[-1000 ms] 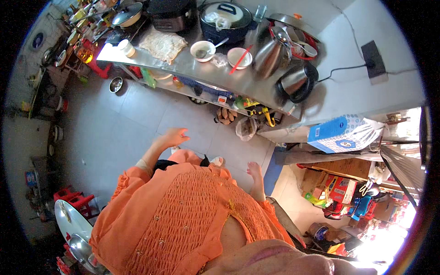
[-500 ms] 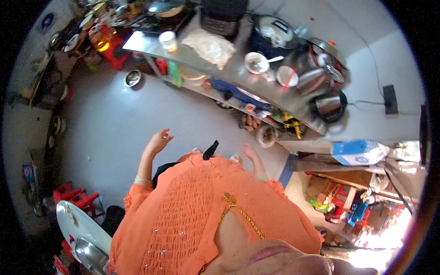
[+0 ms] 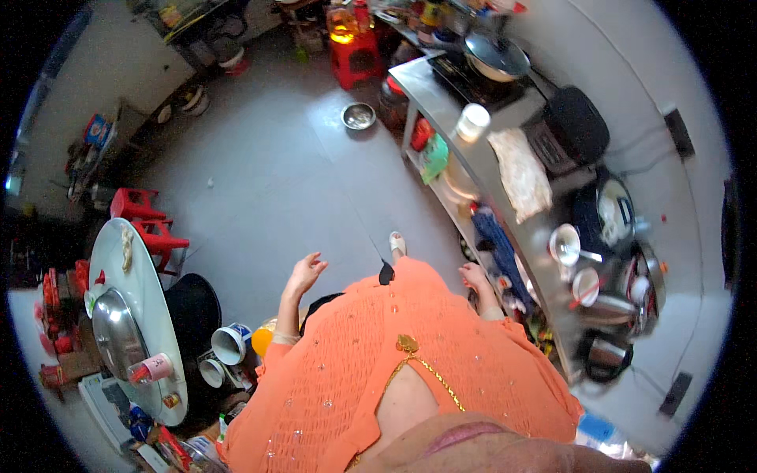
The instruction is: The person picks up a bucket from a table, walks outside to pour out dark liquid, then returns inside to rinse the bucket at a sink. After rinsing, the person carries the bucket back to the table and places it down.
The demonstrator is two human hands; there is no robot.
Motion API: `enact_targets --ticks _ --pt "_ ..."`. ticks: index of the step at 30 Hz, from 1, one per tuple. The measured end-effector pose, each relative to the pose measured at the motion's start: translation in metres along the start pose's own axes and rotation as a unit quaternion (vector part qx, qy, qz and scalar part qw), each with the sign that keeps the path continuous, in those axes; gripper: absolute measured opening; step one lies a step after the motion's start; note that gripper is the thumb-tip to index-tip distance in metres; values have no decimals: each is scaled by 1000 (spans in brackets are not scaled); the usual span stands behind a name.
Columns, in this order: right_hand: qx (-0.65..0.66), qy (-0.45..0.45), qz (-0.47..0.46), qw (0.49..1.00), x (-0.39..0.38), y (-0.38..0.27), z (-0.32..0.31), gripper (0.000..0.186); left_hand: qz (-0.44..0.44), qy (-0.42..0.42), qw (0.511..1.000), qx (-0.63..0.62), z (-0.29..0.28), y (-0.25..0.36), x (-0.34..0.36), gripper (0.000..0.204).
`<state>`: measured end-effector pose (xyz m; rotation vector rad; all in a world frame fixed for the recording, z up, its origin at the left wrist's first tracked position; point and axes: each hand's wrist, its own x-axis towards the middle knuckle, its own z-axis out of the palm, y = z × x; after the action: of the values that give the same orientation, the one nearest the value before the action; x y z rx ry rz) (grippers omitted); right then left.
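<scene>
**Hands swinging free beside a steel counter**

Hands are hanging empty as the person is walking. Since a second ago the steel counter has been swinging from the frame's top to its right side, so the person is turning along it. Left hand, centre-left, is spreading its fingers wide over grey floor, holding nothing. Right hand, centre-right, is hanging loosely open just beside the counter's lower shelf. At upper centre, a small metal bowl is sitting on the floor.

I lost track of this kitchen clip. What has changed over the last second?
The view has swung: the steel counter went from the top of the picture to its right side. Both hands stay empty and open, the left hand over the floor, the right hand near the counter.
</scene>
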<state>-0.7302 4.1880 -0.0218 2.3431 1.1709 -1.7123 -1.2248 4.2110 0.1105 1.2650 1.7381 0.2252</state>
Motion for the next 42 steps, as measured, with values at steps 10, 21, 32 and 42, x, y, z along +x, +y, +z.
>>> enact_targets --ticks 10,21,32,42 --pt "-86 -33 -124 988 162 -176 -23 35 -6 180 979 -95 -67 59 93 46" --pt "-126 -90 -104 982 217 -441 4 41 -130 345 927 -66 -149 -18 145 57" --pt "-130 -76 -152 977 272 -630 52 36 -127 229 961 -91 -360 -54 279 57" --pt "-94 -25 -68 993 351 -733 40 30 -84 164 966 -179 -461 -15 427 55"
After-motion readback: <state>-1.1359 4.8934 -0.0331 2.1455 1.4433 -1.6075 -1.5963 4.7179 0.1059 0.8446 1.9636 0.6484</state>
